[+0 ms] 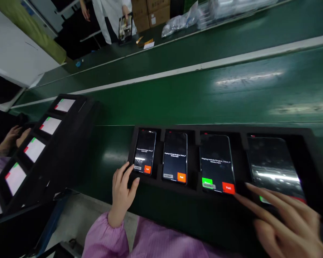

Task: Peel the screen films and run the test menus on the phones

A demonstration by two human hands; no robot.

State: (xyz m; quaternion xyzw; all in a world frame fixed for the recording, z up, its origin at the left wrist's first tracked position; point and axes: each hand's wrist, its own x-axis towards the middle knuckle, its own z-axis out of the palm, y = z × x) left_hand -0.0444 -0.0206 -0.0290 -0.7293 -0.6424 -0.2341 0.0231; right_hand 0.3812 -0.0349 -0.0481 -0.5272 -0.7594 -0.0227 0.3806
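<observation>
In front of me lies a black foam tray (183, 190) with a row of phones in its slots. My left hand (122, 188) rests at the tray's left end, fingers spread, fingertips by the lower corner of the leftmost phone (144, 152). Beside it, a second phone (174, 156) also shows melody text and an orange-red Fail box. The third phone (216, 161) has a green box and a red Fail box. My right hand (287, 218), slightly blurred, stretches its fingers over the lower part of the rightmost phone (274, 161), partly hiding it; one fingertip is near the third phone's red box.
Another black tray (78, 143) on the left holds several white-screened phones, with another person's hands (16, 136) beside it. Across the green bench (161, 96), a person in white (102, 18) holds a tablet-like device (125, 28). Plastic bags (183, 21) and cardboard boxes (158, 14) are at the back.
</observation>
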